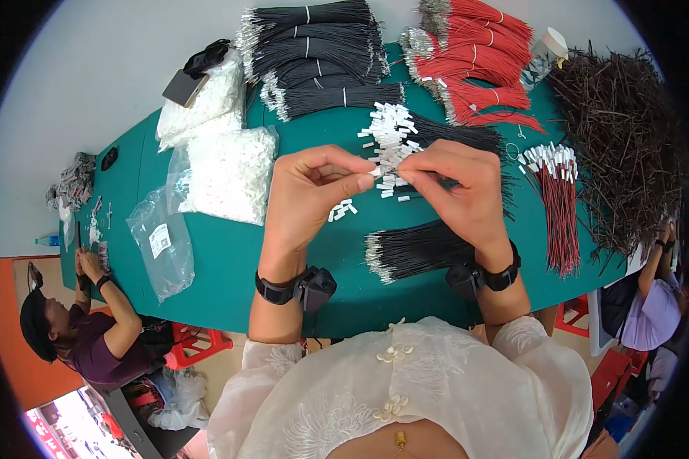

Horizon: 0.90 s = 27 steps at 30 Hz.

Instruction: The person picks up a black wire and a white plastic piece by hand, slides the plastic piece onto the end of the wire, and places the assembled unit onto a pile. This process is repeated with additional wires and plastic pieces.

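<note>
Over the middle of the table, my left hand (pixel 306 187) pinches a small white plastic connector housing (pixel 376 173) between thumb and forefinger. My right hand (pixel 467 183) is closed in a pinch facing it, a short gap away; what lies between its fingertips is too small to make out. Just beyond both hands is a pile of white housings (pixel 391 122) on the ends of black wires (pixel 478 138). A few loose white housings (pixel 343 209) lie near my left wrist. A bundle of black wires (pixel 417 251) with bare metal ends lies below my right hand.
Clear bags of white pieces (pixel 230 176) stand left on the green table (pixel 321 298). Black wire bundles (pixel 314 46) and red wire bundles (pixel 478 57) lie at the back. At right are red wires with white ends (pixel 559 206) and a dark tangled heap (pixel 620 138). Other people sit at both sides.
</note>
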Available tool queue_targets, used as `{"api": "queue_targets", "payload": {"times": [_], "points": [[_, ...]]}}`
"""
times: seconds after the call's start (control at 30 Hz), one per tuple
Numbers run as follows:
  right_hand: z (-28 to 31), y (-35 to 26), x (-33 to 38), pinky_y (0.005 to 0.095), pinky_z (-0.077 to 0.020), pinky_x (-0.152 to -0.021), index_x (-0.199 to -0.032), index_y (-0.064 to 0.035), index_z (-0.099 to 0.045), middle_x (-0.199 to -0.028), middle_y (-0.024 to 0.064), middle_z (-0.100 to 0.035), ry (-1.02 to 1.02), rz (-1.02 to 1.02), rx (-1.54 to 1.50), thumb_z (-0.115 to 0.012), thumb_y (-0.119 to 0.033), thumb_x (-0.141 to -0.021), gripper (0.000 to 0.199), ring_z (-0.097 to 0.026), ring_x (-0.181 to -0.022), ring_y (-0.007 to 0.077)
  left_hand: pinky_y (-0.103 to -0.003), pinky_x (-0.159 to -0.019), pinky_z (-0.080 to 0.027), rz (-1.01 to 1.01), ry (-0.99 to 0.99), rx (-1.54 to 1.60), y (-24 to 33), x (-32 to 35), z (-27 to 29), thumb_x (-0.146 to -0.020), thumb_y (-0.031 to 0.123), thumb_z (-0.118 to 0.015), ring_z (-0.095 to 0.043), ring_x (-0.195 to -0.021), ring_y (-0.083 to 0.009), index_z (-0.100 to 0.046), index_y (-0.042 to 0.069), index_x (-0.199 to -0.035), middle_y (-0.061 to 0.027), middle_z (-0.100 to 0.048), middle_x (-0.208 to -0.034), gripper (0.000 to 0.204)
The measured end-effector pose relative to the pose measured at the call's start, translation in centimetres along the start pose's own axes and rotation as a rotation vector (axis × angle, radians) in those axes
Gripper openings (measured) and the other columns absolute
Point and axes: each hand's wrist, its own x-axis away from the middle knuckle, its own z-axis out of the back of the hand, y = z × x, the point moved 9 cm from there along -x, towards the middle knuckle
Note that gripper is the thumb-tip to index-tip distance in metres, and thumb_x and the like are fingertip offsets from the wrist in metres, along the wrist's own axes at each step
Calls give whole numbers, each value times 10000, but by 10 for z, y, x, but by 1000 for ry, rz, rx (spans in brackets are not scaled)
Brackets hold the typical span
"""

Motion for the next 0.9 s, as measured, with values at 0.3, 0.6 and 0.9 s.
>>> {"api": "queue_targets", "payload": {"times": [0.3, 0.6, 0.9], "points": [[-7, -3, -1, 271, -487, -578, -898, 14, -728, -784, 103, -693, -27, 51, 49, -738, 48, -785, 119, -656, -654, 182, -230, -769, -566, 69, -8, -80, -4, -1, 1, -822, -71, -755, -707, -851, -116, -737, -23, -941, -98, -750, -924, 129], [-10, -2, -1, 261, -479, -561, -896, 11, -721, -777, 100, -689, -14, 47, 17, -745, 41, -786, 116, -642, -633, 169, -228, -768, -564, 17, 21, -105, 1, 0, 0, -832, -66, -745, -707, -843, -112, -735, -21, -959, -89, -747, -913, 135], [-11, 2, -1, 254, -469, -536, -904, 6, -721, -778, 89, -693, -65, 21, 162, -745, 30, -801, 109, -627, -614, 151, -223, -760, -556, 42, 34, -166, -12, -5, 2, -839, -66, -741, -695, -843, -105, -719, -23, -979, -77, -730, -935, 148]]}}
